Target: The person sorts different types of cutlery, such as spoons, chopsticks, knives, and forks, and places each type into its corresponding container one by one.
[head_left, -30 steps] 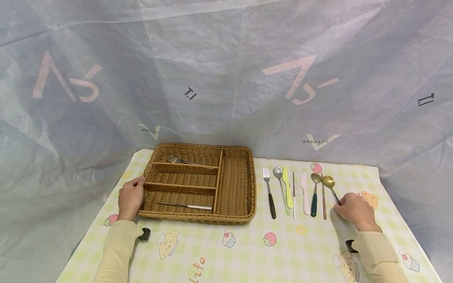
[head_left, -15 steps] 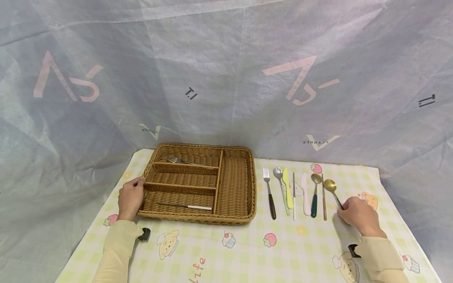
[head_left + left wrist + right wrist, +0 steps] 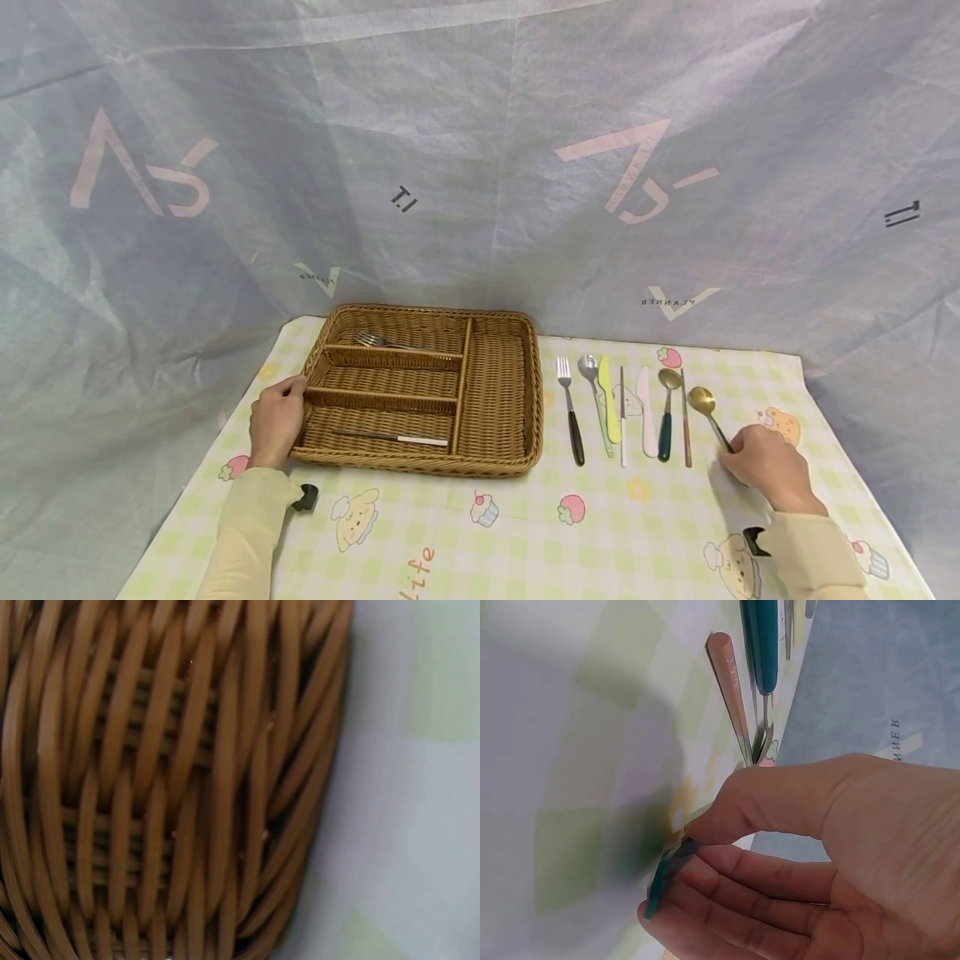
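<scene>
My right hand pinches the handle of a gold-bowled spoon at the right end of a cutlery row. In the right wrist view, thumb and fingers close on the spoon's handle, whose end looks teal. My left hand holds the left rim of a brown wicker cutlery basket; only weave and cloth fill the left wrist view. A fork lies in the basket's back-left compartment, and a slim white-handled utensil in the front-left one. The middle-left and right compartments hold nothing visible.
Left of the held spoon lie a brown-handled slim utensil, a green-handled spoon, a pink knife, a white-handled stick, a yellow knife, a silver spoon and a black-handled fork. A grey curtain hangs behind.
My right hand has shifted slightly right and toward me, drawing the spoon away from the brown-handled utensil. My left hand and the basket stay put.
</scene>
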